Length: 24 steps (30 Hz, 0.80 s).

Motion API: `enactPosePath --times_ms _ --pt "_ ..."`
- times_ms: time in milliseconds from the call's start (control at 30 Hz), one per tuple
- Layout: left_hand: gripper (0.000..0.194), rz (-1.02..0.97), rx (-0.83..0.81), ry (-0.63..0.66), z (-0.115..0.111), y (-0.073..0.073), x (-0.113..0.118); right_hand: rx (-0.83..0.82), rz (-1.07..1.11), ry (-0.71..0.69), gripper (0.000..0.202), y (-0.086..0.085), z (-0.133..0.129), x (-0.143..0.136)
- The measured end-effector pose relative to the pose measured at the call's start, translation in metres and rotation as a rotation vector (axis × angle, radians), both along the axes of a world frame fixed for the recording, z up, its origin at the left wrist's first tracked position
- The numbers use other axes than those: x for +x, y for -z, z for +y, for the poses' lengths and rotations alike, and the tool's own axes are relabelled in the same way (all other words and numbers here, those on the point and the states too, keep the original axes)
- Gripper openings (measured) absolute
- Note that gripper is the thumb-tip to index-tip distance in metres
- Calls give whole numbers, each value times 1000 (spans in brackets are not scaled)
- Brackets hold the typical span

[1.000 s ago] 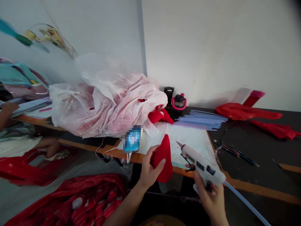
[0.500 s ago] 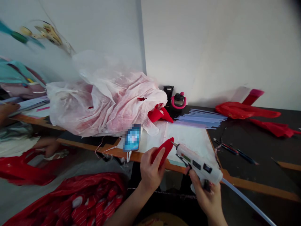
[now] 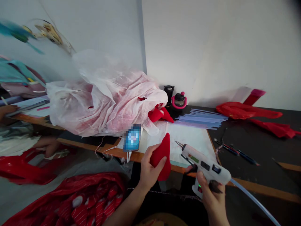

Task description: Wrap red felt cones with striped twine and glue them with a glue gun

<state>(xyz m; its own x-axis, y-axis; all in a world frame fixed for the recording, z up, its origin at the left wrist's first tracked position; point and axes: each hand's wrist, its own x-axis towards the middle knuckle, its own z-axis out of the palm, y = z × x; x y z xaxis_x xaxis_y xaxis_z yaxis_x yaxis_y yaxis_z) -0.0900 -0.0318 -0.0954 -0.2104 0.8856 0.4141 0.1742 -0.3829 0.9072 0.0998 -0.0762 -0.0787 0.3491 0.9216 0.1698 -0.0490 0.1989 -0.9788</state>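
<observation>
Pinched between the thumb and fingers of my left hand point(image 3: 150, 168) is a pointed piece of red fabric point(image 3: 164, 157), its tip upward. My right hand point(image 3: 213, 196) grips a white glue gun point(image 3: 204, 163) by its handle, and a small green light glows there. The metal nozzle points left toward the fabric, a short gap away. A long translucent glue stick point(image 3: 254, 201) sticks out of the gun's rear. Beneath the gun and fabric lies a white sheet point(image 3: 188, 141) on the dark table.
A bulky white plastic bag point(image 3: 105, 103) of red items lies behind a phone point(image 3: 132, 139). Loose glue sticks point(image 3: 201, 118), a small bottle point(image 3: 179, 100) and red bags point(image 3: 246, 110) are farther back. A red sack point(image 3: 77, 201) sits low left. Another person's hand point(image 3: 8, 110) is far left.
The glue gun has moved right and slightly down, so its nozzle has left the fabric's tip. My left hand has turned the red piece more upright, showing its broad side.
</observation>
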Motion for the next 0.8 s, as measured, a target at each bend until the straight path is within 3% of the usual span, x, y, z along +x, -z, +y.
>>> enactPosePath --times_ms 133,233,467,800 --pt "46 -464 -234 282 -1 -7 1 -20 78 -48 27 0 2 -2" --pt "50 -617 -286 360 -2 -10 1 -13 59 -39 28 0 3 -4" --pt "48 -657 -307 388 -1 -12 2 7 -12 -127 29 -1 3 -4" --pt "47 -702 -325 386 -1 -9 0 0 32 -96 30 11 12 2"
